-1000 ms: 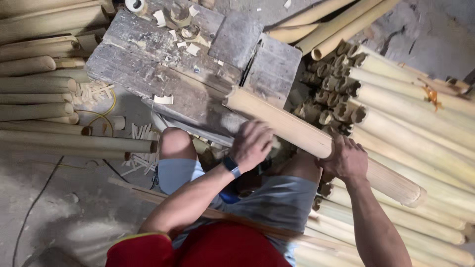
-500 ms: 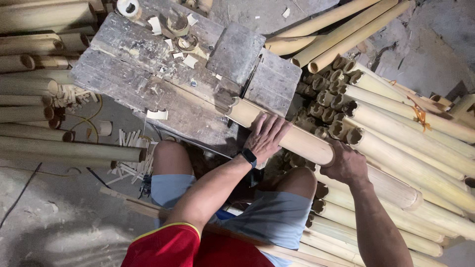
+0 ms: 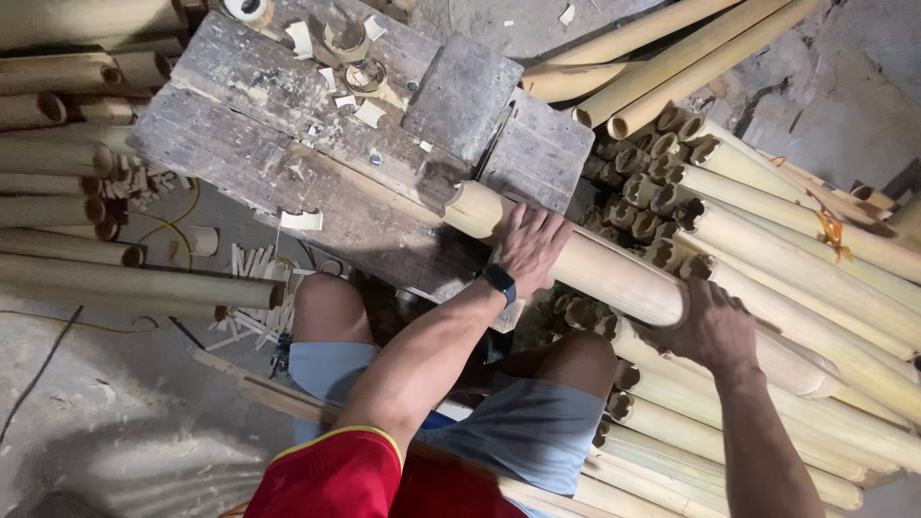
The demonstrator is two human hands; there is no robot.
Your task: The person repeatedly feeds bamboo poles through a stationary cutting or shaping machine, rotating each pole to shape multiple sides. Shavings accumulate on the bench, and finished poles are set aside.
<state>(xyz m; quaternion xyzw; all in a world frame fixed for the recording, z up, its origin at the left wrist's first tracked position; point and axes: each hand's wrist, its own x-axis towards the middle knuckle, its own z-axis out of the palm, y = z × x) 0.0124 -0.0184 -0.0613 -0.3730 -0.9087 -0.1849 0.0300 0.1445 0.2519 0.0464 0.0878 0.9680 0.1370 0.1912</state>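
The bamboo pole (image 3: 614, 264) is a pale straw yellow, like the stacked bamboo poles (image 3: 796, 278) to the side, whose cut ends show darker brown hollows. The worktop (image 3: 288, 163) is weathered grey wood with darker stains, strewn with cream-coloured bamboo chips (image 3: 302, 220). A black wristband (image 3: 499, 282) circles one wrist; the shirt (image 3: 331, 477) is red with a thin yellow sleeve edge, the shorts (image 3: 528, 432) grey-blue, and orange twine (image 3: 831, 230) binds some poles.

The only screen in view is the small dark rectangular face of a black smartwatch (image 3: 498, 282) on one wrist; no packages, labels or signs show.
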